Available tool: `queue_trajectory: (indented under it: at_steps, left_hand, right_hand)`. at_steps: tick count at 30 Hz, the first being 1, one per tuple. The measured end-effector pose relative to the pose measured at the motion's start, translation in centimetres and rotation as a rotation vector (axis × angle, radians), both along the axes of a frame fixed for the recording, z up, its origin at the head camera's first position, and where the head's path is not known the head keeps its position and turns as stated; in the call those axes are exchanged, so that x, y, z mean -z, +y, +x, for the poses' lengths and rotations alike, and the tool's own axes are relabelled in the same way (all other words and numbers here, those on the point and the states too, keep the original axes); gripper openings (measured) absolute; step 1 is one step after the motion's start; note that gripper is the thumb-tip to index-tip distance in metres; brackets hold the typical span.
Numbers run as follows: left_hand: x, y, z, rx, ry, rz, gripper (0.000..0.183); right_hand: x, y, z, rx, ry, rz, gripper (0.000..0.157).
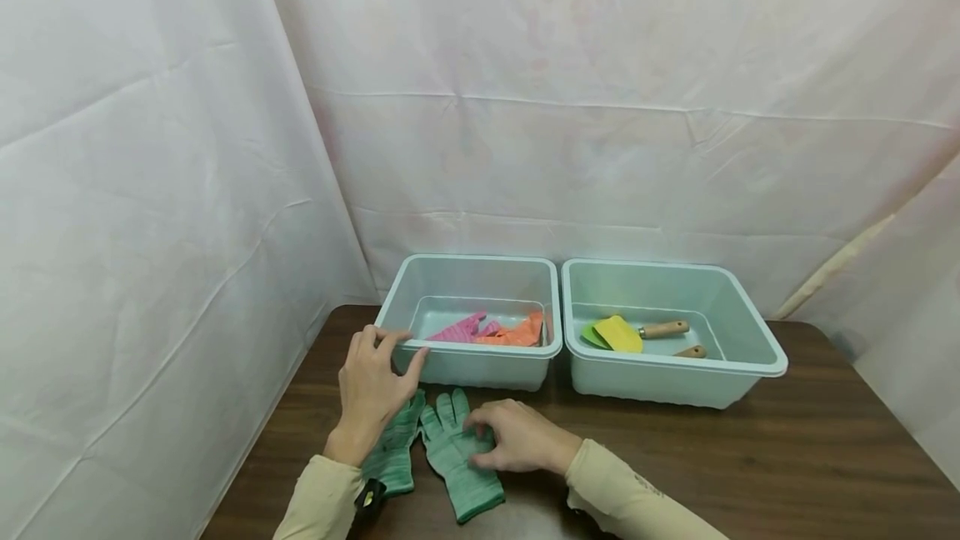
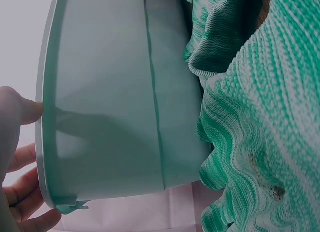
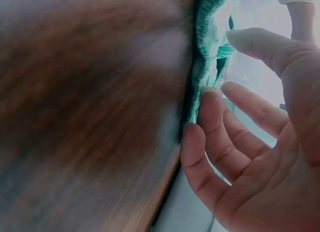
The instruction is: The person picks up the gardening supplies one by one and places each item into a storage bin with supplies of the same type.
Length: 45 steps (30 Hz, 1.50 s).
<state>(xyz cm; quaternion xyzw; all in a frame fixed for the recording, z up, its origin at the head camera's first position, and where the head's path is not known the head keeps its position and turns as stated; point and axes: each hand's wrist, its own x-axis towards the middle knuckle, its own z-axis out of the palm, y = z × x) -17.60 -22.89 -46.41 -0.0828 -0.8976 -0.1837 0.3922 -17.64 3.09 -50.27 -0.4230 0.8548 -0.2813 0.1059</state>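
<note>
My left hand [image 1: 367, 382] rests at the near left corner of the left pale blue-green bin [image 1: 487, 369]. In the left wrist view its thumb [image 2: 31, 111] meets the rim, and the other fingers lie along that edge. Two green knitted gloves lie on the table before the bin: the left glove [image 1: 397, 461] is partly behind my left wrist, the right glove [image 1: 459, 457] flat with its fingers toward the bin. Over the right glove's edge is my right hand [image 1: 521, 437], loosely bent, fingertips close to the fabric [image 3: 207, 46] and thumb apart from them.
Pink [image 1: 456, 329] and orange [image 1: 517, 332] gloves lie inside the left bin. A second bin [image 1: 675, 382] stands beside it, holding flat yellow [image 1: 621, 334] and green [image 1: 594, 335] pieces and wooden handles [image 1: 666, 329]. White cloth [image 1: 600, 148] hangs behind the dark wooden table [image 1: 810, 432].
</note>
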Motion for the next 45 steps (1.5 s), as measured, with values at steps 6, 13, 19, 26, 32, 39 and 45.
queue_trajectory:
  at_steps: [6, 13, 19, 26, 32, 39, 45]
  left_hand:
    - [0.01, 0.05, 0.11, -0.001, -0.006, 0.005, 0.035]
    - [0.14, 0.02, 0.23, 0.002, -0.003, 0.001, 0.035]
    - [0.20, 0.07, 0.24, 0.005, 0.011, -0.013, 0.035]
    - [0.11, 0.03, 0.21, 0.003, 0.014, -0.012, 0.035]
    - [0.10, -0.02, 0.21, 0.000, 0.019, -0.013, 0.035]
    - [-0.06, -0.07, 0.08, -0.003, 0.009, -0.019, 0.035]
    - [-0.09, -0.10, 0.04, -0.001, 0.006, -0.016, 0.035]
  right_hand:
    - [0.14, -0.17, 0.26, 0.003, 0.027, 0.030, 0.036]
    - [0.51, -0.44, 0.51, 0.015, 0.006, 0.091, 0.047]
    - [0.62, -0.39, 0.66, 0.014, 0.030, 0.118, 0.043]
    - [0.62, -0.42, 0.55, 0.007, 0.029, 0.121, 0.035]
    - [0.45, -0.40, 0.52, -0.004, 0.011, 0.102, 0.030]
    - [0.30, -0.32, 0.40, -0.011, -0.026, 0.030, 0.019]
    - [0.22, -0.37, 0.24, -0.012, -0.037, 0.009, 0.015]
